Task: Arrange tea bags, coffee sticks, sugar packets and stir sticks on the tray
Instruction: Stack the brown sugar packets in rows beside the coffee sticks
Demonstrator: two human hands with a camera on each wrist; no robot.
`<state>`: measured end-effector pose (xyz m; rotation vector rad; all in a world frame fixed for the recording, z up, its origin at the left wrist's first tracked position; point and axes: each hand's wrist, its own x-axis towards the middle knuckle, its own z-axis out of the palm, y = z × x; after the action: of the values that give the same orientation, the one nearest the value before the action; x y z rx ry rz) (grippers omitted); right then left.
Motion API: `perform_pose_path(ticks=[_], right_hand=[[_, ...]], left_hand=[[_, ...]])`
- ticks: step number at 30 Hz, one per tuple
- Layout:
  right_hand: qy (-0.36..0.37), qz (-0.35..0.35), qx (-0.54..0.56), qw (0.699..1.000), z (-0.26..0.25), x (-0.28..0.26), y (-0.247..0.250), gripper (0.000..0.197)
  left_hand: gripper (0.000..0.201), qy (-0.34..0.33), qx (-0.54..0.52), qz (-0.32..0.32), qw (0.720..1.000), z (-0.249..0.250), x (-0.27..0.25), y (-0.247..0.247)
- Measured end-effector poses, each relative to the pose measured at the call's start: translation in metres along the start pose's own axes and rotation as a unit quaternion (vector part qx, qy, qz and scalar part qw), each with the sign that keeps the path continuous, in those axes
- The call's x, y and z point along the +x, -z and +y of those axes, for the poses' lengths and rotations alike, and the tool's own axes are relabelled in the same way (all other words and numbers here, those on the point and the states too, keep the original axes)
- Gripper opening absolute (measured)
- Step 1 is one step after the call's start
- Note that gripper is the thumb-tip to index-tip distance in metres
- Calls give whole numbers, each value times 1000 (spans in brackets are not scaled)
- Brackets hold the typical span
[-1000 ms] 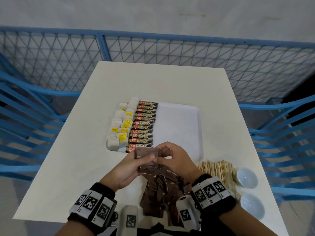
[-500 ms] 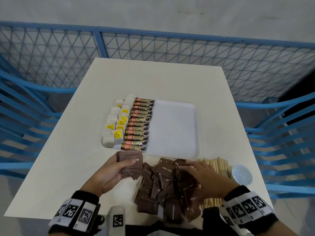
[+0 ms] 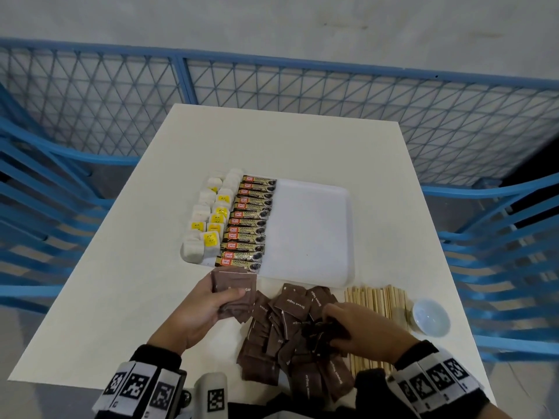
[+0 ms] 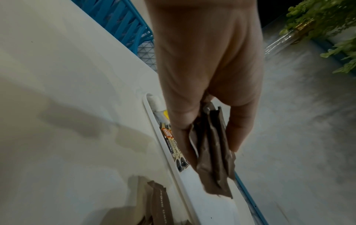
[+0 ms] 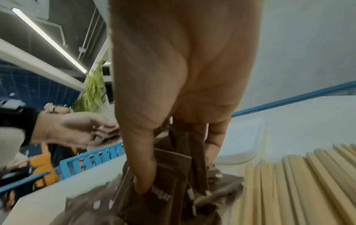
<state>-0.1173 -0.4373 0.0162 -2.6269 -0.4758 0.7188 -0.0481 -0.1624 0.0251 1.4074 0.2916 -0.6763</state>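
**Sugar packets in both hands, tray half filled**

The white plastic tray (image 3: 308, 234) carries two rows of soft white tea bags (image 3: 208, 219) at its left edge, then a neat column of glossy coffee sticks (image 3: 248, 222); its right half is bare. Left hand (image 3: 202, 309) grips a small stack of flat brown sugar packets (image 3: 234, 293) just before the tray. Right hand (image 3: 360, 331) pinches packets in the loose pile (image 3: 284, 337) on the table (image 3: 121, 297), beside pale wooden stir sticks (image 3: 378, 300) and a small round bowl (image 3: 431, 316).

One tray (image 3: 305, 234). Twelve coffee sticks (image 3: 246, 222). Tea bags (image 3: 208, 220) in two columns, roughly twelve. One bowl (image 3: 431, 316). Sugar packets (image 3: 290, 334) and stir sticks (image 3: 378, 300) uncountable (overlapping heaps).
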Motion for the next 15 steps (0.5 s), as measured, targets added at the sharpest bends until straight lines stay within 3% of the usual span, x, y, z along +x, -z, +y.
perform_pose_path(ticks=[5,9,13,15], right_hand=[[-2,53,150,987,-5,2,18,24],[-5,118,320,940,-28,15,37,32],[29,116,453,883,-54,40,44,35],[38,118,474,872,-62,52,44,36]], left_hand=[[38,-24,-25,0,999,1,-5,-3],[38,-29,-59,-28,997,7,-4,-10],[38,-23,-98,-58,993,19,-3,-22],[38,-10,-135,-64,989,25,-2,-24]])
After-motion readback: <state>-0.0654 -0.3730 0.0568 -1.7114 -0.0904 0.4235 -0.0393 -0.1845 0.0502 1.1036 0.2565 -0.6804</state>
